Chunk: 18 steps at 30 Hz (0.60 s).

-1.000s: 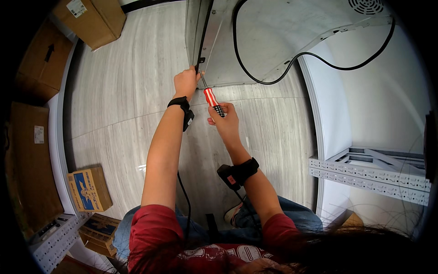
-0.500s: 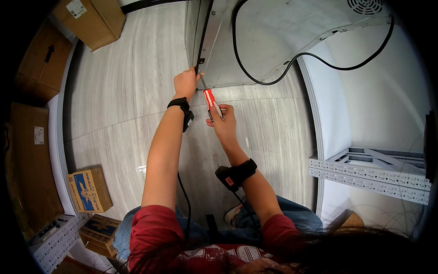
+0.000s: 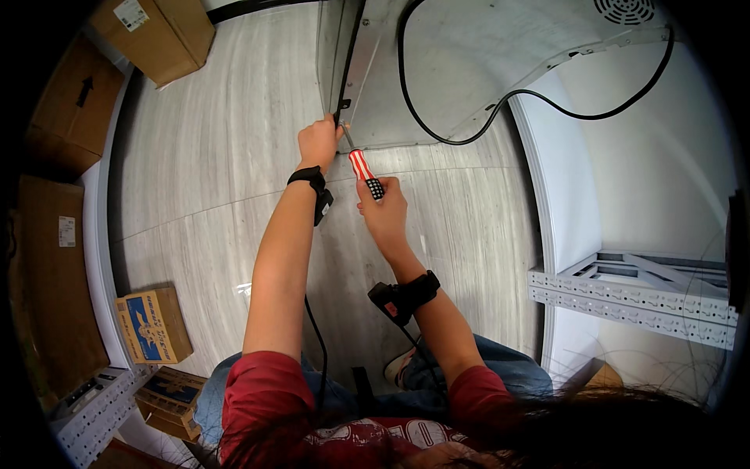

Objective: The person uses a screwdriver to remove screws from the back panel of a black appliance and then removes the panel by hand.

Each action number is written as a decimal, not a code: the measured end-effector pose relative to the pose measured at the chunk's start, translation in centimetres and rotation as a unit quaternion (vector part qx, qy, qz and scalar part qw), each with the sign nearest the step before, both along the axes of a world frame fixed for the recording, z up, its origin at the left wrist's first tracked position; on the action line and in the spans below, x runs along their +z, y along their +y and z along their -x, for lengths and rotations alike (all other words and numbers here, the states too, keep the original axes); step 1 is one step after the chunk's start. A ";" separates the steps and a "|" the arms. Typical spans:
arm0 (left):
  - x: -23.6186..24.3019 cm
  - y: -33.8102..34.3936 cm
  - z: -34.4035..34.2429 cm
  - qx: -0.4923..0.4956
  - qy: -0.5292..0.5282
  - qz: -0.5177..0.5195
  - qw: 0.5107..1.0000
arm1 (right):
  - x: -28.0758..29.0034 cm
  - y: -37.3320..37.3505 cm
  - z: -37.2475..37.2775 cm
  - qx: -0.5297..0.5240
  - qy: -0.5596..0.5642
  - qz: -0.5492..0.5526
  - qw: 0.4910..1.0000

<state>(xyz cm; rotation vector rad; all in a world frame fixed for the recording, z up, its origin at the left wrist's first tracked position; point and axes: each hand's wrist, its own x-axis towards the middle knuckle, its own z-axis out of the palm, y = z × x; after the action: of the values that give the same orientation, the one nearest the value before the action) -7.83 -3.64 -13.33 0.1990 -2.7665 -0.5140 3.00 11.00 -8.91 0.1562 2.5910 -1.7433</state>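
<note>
A screwdriver [image 3: 359, 165] with a red-and-white striped handle and a dark dotted end is in my right hand [image 3: 384, 213], fingers closed round the handle's near end. Its thin metal shaft slants up and left to the lower corner of a grey metal appliance panel [image 3: 453, 59]. At that corner my left hand [image 3: 319, 142] is closed, fingertips beside the screwdriver's tip. Whatever these fingers pinch is hidden, and the tip's seat is too small to make out.
A black power cord [image 3: 539, 92] loops across the panel. Cardboard boxes [image 3: 168, 39] stand along the left, with a smaller blue-faced box [image 3: 152, 327] on the floor. Perforated metal shelf beams [image 3: 641, 305] jut in at right. Cables run from both wrist straps.
The screwdriver handle has turned in my right hand, showing different stripes and its dark dotted end. My right fingers have shifted slightly; the left hand stays in place.
</note>
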 end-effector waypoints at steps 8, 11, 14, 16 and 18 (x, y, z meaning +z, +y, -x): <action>0.2 0.2 0.0 -0.001 -0.014 -0.008 1.000 | 1.2 0.4 -0.2 -0.019 0.121 -0.123 0.985; 0.0 -0.2 -0.2 0.001 -0.009 -0.006 1.000 | 1.1 0.2 -0.1 0.003 0.242 -0.192 0.951; 0.3 0.2 0.1 -0.001 -0.007 -0.003 1.000 | 0.1 0.4 0.2 0.004 0.089 -0.076 0.993; 0.0 -0.1 0.0 0.001 -0.003 0.006 1.000 | 0.7 0.2 0.3 -0.003 -0.050 0.031 0.998; -0.1 0.0 -0.1 -0.001 0.000 -0.005 1.000 | 1.7 0.2 0.4 -0.017 -0.159 0.124 0.979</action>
<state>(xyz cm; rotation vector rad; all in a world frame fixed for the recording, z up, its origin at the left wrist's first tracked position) -7.75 -3.66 -13.47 0.1993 -2.7647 -0.5273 2.58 11.19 -7.20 0.4359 2.1430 -1.8566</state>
